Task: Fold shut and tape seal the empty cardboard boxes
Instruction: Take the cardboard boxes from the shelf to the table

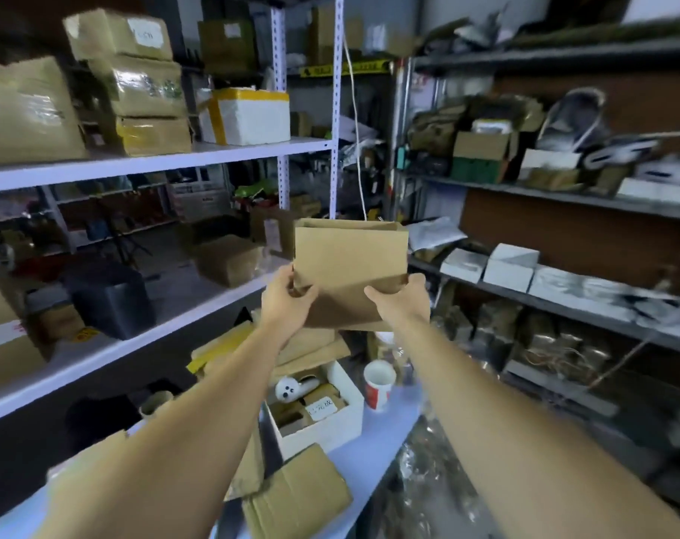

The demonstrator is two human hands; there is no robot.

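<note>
Arms (175, 441) outstretched; left hand (288, 301), right hand (402, 301) clamp cardboard box (350, 254) lower corners, midair between shelves (175, 159).

Bench (373, 453) below me, pale top. Carried: one white foam box (330, 425), one red-and-white paper cup (378, 385), one flattened cardboard box (297, 499) nearest me.

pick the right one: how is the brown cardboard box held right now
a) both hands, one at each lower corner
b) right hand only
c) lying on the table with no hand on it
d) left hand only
a: the left hand grips the lower left corner of the cardboard box and the right hand grips its lower right corner, so the box is held up in the air between them.
</note>
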